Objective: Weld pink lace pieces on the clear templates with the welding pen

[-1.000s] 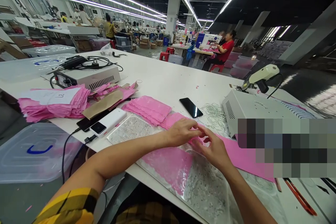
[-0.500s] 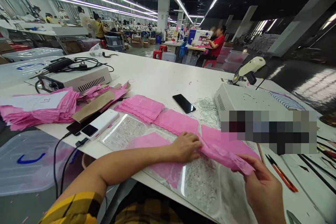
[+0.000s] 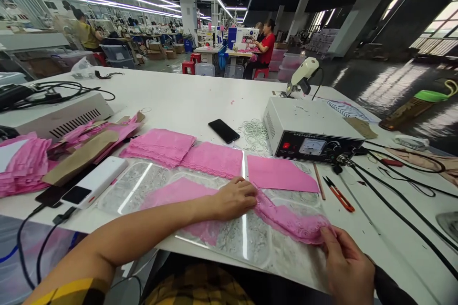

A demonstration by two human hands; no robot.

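Observation:
A strip of pink lace fabric (image 3: pixel 293 221) stretches between my two hands over a clear, shiny mat (image 3: pixel 250 243). My left hand (image 3: pixel 238 198) has its fingers curled down on the strip's left end. At the other end, my right hand (image 3: pixel 348 259) pinches the lace between thumb and fingers. Beneath my left forearm lies a flat pink fabric piece (image 3: pixel 179 191), partly hidden by the arm. Behind my hands are a stack of pink lace pieces (image 3: pixel 214 158), a second lace stack (image 3: pixel 161 145) and a flat pink panel (image 3: pixel 282 174) with a slanted corner.
A phone (image 3: pixel 223 131) and tangled pale thread (image 3: pixel 255 134) lie behind the stacks. To the right are a control box (image 3: pixel 315 126) with cables and orange-handled thread snips (image 3: pixel 339 194). On the left are a white power bank (image 3: pixel 95 182) and pink fabric bundles (image 3: pixel 23 164).
My view has turned right, showing more of the control box and a bottle. The lace strip has come down off the pink panel and is lower, nearer me, still in both hands.

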